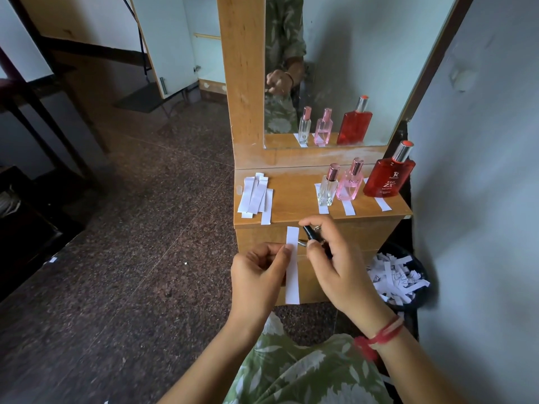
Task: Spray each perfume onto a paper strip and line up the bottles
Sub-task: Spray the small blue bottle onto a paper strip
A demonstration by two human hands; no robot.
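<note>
My left hand (258, 277) pinches a white paper strip (292, 275) that hangs upright in front of the dresser's drawers. My right hand (335, 258) grips a small black perfume bottle (309, 232), its nozzle end pointing left toward the strip's top, index finger over it. On the dresser top (291, 199) stand three bottles in a row at the back right: a clear one (327, 189), a pink one (349, 185) and a large red one (389, 177). Each stands on the end of a paper strip.
A loose pile of unused strips (255, 196) lies on the dresser's left side. A mirror (350, 68) rises behind the bottles. A dark bin (399, 279) full of paper scraps sits on the floor by the right wall.
</note>
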